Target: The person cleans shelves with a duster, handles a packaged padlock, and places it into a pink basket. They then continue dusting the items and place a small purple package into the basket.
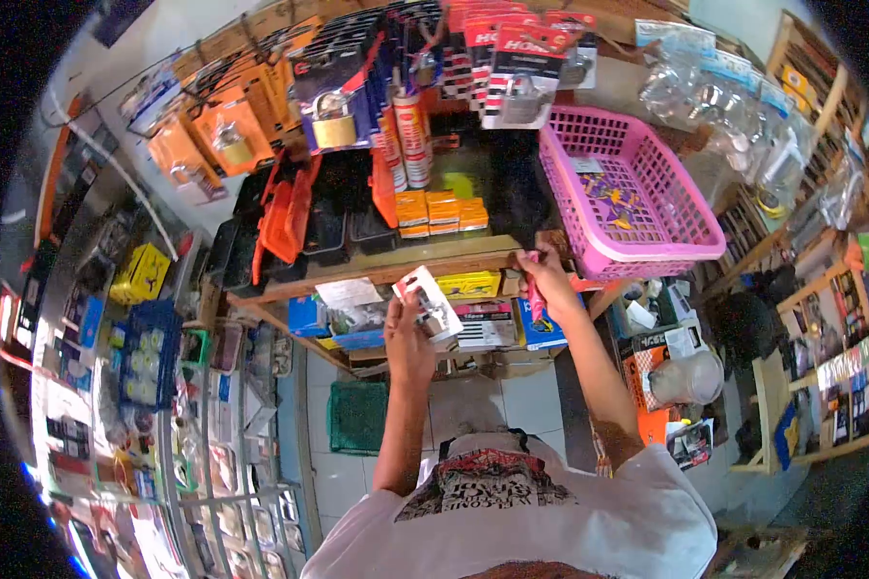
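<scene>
We are handling a packaged item: our left hand [407, 333] is pinching a white-and-red pack [433, 305] by its near-left edge, just in front of the wooden shelf [483, 259], while our right hand [550, 280] is curling its fingers around a slim pink item [535, 299] at the shelf's edge; we are not making out exactly what either is. We are judging this as a holding step, the two things being kept apart, and the next move as calling for a steady pinch on the pack. Beyond the right hand, the pink basket [647, 253] is holding small purple-and-yellow pieces [616, 203]. Black bins [326, 239] are standing left of the small orange boxes [442, 214], their contents too dark to tell, and a blue basket [150, 307] is holding pale round items [145, 362].
</scene>
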A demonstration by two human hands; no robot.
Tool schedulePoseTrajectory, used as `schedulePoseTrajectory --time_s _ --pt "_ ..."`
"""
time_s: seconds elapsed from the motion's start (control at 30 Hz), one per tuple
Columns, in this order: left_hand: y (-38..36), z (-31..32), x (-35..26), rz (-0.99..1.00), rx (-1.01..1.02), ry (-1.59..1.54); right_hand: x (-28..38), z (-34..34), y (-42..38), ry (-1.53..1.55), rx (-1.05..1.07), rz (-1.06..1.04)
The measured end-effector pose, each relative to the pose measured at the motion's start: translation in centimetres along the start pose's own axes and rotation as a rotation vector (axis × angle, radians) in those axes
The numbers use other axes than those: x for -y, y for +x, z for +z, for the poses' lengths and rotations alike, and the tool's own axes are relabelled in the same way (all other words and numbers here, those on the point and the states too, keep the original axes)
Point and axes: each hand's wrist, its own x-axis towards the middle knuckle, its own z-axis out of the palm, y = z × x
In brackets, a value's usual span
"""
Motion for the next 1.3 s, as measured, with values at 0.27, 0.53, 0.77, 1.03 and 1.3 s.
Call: schedulePoseTrajectory --time_s 0.27,0.53,0.77,1.03,1.3 --pt "0.6 -1.1 -0.8 0.014 -0.083 -0.025 -2.6 -2.5 -5.0 -0.350 -0.240 -0.351" --pt "0.4 1.6 0.2 0.031 -0.006 0.120 -3.6 -1.2 -16.7 -0.452 -0.115 -0.483" --pt "-3.1 9.9 3.9 0.079 0.288 0.307 1.4 0.8 -16.1 -0.370 0.217 -0.411" --pt "-3.5 16.3 4.5 0.314 0.496 0.448 8.1 -0.9 -12.2 -0.355 0.235 -0.632" --pt "0.9 29.8 0.2 0.718 0.615 0.454 21.7 0.6 -8.2 -0.174 0.295 -0.975"
